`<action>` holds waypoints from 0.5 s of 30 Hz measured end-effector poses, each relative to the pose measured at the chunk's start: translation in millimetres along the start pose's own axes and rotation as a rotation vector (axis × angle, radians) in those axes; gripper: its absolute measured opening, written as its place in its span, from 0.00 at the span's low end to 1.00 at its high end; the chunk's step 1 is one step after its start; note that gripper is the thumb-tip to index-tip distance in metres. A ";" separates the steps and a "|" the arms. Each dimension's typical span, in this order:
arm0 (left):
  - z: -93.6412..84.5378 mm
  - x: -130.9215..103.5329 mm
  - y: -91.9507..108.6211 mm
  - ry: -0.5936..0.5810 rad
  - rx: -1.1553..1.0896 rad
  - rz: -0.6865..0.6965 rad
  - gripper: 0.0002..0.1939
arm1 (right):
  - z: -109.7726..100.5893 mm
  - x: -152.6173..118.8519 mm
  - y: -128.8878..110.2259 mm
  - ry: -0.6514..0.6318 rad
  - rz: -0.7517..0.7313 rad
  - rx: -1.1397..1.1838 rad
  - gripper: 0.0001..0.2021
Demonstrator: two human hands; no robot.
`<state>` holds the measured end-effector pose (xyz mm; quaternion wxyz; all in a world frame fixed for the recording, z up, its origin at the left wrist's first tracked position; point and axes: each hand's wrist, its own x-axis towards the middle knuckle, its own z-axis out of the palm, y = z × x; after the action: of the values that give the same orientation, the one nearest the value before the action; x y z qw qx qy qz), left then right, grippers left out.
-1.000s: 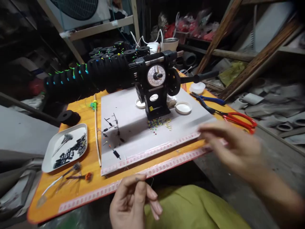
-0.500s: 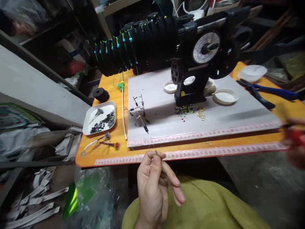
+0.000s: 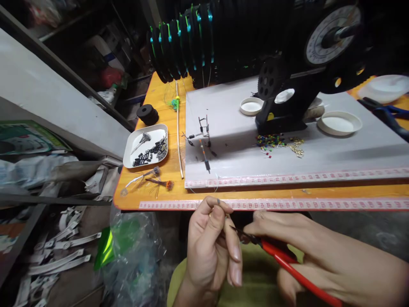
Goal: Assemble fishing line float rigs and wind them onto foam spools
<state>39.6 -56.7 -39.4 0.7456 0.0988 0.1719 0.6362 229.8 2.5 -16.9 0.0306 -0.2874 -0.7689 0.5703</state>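
Observation:
My left hand (image 3: pixel 209 245) is closed in a pinch just below the table's front edge. Between thumb and forefinger it holds a small grey piece (image 3: pixel 218 201), too small to name; what else lies in the pinch is hidden. My right hand (image 3: pixel 297 243) grips red-handled pliers (image 3: pixel 281 258), whose dark jaws point left and reach close to the fingers of my left hand. Whether the jaws touch anything, I cannot tell. Past my left hand, a small rig of wire and black pieces (image 3: pixel 204 128) stands on the white board (image 3: pixel 233 160), with a fine line curving down at the board's front edge.
A white tray (image 3: pixel 129 147) of black parts sits at left, near a black spool (image 3: pixel 147 114) and wire bundles (image 3: pixel 159 184). A large black geared machine (image 3: pixel 281 115) with a dial stands on the board. Coloured pins (image 3: pixel 271 140) lie before it. Blue-handled pliers (image 3: pixel 383 113) rest at right.
My right hand has come in from the right edge with the red-handled pliers, up to my left hand. My left hand keeps its pinch. The view has shifted, so the table appears farther right.

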 end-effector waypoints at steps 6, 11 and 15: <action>-1.6 3.2 0.0 -0.002 0.056 -0.006 0.10 | -6.8 6.5 -0.6 -0.033 -0.126 0.070 0.15; -1.9 2.3 0.0 0.054 0.107 -0.019 0.10 | -12.4 11.3 -10.7 -0.036 -0.081 0.036 0.09; -1.7 2.3 0.3 0.048 0.106 -0.028 0.10 | -13.3 16.5 -13.6 -0.027 -0.096 0.005 0.10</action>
<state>39.0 -54.5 -41.1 0.7437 0.1203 0.2245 0.6180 215.5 19.3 -4.7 0.0482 -0.2425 -0.7807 0.5739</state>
